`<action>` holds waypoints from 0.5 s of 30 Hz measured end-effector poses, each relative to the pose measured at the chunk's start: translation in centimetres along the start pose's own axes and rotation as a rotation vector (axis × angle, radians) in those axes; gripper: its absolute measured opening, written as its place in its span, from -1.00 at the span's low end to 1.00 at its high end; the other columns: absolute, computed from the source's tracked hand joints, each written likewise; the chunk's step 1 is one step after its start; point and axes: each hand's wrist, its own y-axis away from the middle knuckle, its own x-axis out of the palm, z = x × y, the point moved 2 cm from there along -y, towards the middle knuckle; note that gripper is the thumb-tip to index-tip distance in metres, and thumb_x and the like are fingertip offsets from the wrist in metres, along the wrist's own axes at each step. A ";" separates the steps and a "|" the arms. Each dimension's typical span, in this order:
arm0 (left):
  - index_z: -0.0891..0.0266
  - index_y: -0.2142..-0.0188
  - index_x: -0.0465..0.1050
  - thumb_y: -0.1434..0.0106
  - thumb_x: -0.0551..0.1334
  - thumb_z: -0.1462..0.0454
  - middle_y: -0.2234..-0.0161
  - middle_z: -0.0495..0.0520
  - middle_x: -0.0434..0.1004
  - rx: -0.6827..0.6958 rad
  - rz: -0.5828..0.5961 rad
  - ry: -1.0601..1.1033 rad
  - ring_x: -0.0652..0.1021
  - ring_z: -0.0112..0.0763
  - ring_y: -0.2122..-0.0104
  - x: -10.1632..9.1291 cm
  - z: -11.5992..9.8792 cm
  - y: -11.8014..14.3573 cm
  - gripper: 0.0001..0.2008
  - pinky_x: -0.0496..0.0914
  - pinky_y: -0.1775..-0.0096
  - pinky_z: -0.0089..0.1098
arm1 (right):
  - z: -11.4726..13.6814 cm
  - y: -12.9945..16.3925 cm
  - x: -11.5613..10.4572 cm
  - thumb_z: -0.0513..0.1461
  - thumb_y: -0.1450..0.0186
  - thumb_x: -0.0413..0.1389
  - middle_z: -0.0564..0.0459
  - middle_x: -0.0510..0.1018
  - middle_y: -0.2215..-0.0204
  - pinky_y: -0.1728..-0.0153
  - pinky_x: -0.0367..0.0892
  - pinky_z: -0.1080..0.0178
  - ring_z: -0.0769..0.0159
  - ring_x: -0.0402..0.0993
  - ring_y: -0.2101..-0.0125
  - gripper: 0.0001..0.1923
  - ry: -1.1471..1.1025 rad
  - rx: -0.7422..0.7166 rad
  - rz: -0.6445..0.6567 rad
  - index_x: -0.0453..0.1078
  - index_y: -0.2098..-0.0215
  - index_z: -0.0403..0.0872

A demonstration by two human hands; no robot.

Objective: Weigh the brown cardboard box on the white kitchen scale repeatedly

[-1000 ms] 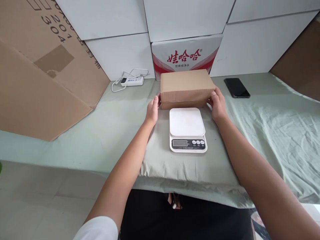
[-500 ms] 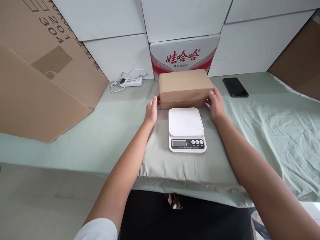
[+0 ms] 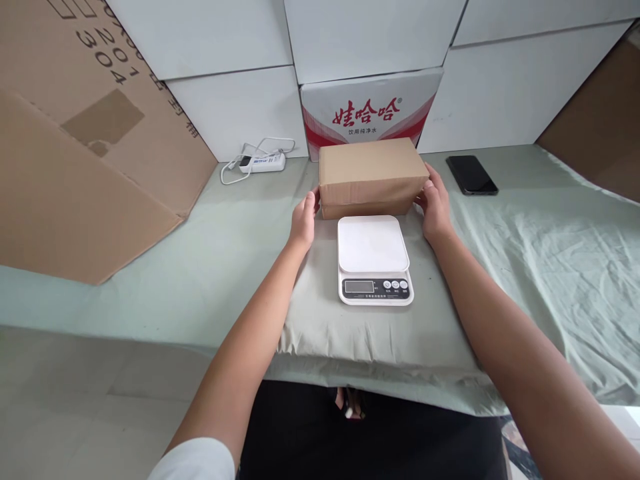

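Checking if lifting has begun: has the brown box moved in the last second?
No. The brown box sits just behind the scale, as before, both hands at its ends.

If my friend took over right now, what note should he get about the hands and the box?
Left hand: pressed flat on the left end of the box.
Right hand: pressed on its right end.
Box: on the green cloth, just behind the scale, in front of the red-and-white carton.
Done: box gripped from both sides.
Left: box not lifted; scale plate bare, display unreadable.
Phone lies to the right.
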 end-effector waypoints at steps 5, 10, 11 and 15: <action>0.15 -0.38 0.57 -0.55 0.03 -0.31 -0.47 0.20 0.58 0.006 0.006 0.007 0.46 -0.04 -0.55 0.0 -0.3 0.1 -0.21 0.41 -0.50 -0.14 | 0.4 0.2 0.3 0.41 -0.38 0.09 0.07 0.60 -0.42 -0.24 0.66 -0.21 -0.14 0.54 -0.42 -0.22 -0.004 -0.026 0.039 0.48 -0.39 0.30; 0.14 -0.41 0.55 -0.55 0.00 -0.34 -0.46 0.19 0.59 -0.031 -0.004 -0.034 0.45 -0.07 -0.56 0.0 -0.4 0.0 -0.18 0.40 -0.50 -0.17 | 0.6 0.5 0.5 0.40 -0.36 0.12 0.04 0.60 -0.41 -0.28 0.62 -0.26 -0.19 0.52 -0.44 -0.25 -0.031 -0.015 0.029 0.52 -0.32 0.25; 0.15 -0.42 0.53 -0.55 -0.01 -0.34 -0.46 0.20 0.58 -0.032 -0.001 -0.035 0.45 -0.07 -0.56 0.0 -0.4 0.0 -0.17 0.40 -0.50 -0.18 | 0.7 0.5 0.5 0.40 -0.36 0.12 0.05 0.59 -0.43 -0.31 0.61 -0.27 -0.19 0.50 -0.45 -0.25 -0.036 -0.010 0.032 0.51 -0.32 0.24; 0.17 -0.44 0.50 -0.52 0.00 -0.37 -0.47 0.22 0.56 -0.025 0.001 -0.030 0.46 -0.07 -0.55 0.0 -0.3 0.2 -0.12 0.42 -0.47 -0.22 | 0.9 0.5 0.5 0.43 -0.34 0.14 0.06 0.58 -0.44 -0.36 0.57 -0.28 -0.19 0.45 -0.49 -0.22 -0.041 -0.004 0.041 0.51 -0.32 0.25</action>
